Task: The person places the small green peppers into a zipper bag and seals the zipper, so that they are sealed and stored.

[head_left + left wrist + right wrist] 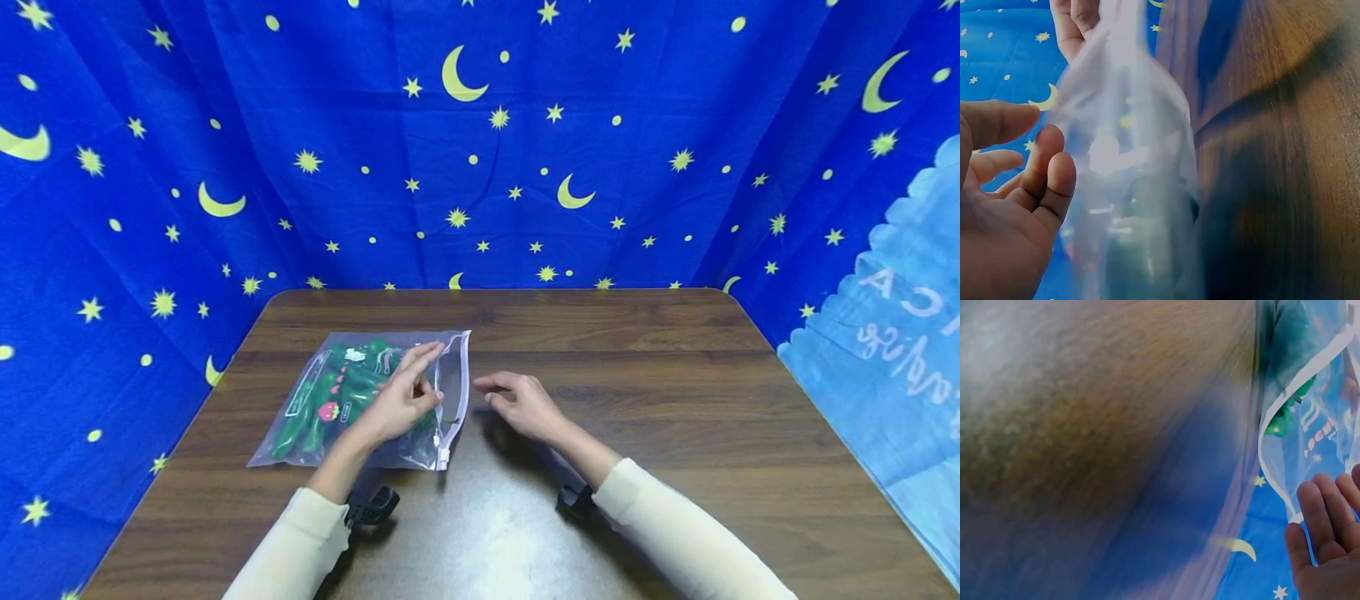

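A clear zip bag (467, 383) lies on the table with its zip edge toward the right and a white slider (443, 457) at the near corner. Inside it is a soft-looking green item (345, 392) I cannot identify; the bag bears a strawberry print. My left hand (401, 404) is over the zip end, fingers extended; in the left wrist view its thumb and fingers stand apart beside the film. My right hand (525, 407) hovers just right of the zip edge, holding nothing. Its fingers (1316, 509) are nearly straight beside the parted white edge in the right wrist view.
The brown wooden table (675, 400) extends to the right of the bag. A blue cloth (525, 150) with moons and stars hangs behind and at the sides. Lighter blue fabric (900, 350) hangs at the right. Each wrist wears a black camera.
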`<state>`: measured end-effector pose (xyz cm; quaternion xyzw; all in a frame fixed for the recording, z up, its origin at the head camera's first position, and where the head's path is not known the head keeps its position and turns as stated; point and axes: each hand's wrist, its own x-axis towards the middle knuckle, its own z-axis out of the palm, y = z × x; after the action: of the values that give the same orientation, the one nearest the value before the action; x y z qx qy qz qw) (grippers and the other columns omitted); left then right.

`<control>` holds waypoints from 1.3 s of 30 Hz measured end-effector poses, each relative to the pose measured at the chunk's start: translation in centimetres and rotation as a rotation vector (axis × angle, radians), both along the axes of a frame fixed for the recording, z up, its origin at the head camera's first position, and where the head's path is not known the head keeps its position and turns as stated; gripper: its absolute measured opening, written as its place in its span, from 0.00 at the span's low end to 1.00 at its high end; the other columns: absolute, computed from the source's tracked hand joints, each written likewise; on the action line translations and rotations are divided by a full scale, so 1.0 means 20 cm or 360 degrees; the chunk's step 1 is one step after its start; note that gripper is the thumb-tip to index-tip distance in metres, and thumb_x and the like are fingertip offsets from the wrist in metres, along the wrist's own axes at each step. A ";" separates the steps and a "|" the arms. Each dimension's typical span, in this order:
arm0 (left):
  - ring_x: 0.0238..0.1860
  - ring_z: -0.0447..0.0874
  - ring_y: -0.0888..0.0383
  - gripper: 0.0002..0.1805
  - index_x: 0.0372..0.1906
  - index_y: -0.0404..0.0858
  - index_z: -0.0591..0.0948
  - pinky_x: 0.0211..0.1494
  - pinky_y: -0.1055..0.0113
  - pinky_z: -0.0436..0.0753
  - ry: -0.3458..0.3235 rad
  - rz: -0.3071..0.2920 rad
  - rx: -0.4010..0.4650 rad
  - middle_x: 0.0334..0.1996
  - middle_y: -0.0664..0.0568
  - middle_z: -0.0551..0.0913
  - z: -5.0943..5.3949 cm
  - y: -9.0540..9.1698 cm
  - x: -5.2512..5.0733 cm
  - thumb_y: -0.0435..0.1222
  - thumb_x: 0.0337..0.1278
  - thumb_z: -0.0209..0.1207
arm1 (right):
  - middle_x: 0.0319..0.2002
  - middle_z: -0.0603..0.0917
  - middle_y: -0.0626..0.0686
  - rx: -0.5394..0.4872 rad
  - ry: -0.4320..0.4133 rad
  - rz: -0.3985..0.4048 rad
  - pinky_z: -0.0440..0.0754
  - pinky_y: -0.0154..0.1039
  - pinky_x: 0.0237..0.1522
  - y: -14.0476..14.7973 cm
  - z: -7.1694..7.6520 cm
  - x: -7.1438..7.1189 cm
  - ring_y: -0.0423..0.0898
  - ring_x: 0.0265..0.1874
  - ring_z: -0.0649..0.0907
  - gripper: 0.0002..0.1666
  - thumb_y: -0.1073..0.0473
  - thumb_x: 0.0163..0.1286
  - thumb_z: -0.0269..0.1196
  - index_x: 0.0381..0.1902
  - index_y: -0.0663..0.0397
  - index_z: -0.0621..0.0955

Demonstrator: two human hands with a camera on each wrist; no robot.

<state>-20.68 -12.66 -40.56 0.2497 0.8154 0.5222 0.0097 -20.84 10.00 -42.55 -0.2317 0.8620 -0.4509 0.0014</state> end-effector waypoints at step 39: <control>0.28 0.73 0.70 0.25 0.62 0.23 0.66 0.25 0.70 0.77 -0.0190 -0.0185 0.0116 0.42 0.30 0.80 -0.16 -0.23 0.54 0.26 0.58 0.53 | 0.45 0.87 0.51 0.0399 -0.0035 0.0311 0.77 0.43 0.54 -0.11 -0.05 0.12 0.47 0.48 0.83 0.18 0.64 0.62 0.57 0.49 0.53 0.83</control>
<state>-9.84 -17.24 -43.79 0.2653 0.7779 0.5641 0.0794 -18.49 7.86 -43.45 -0.3076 0.8848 -0.3399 0.0836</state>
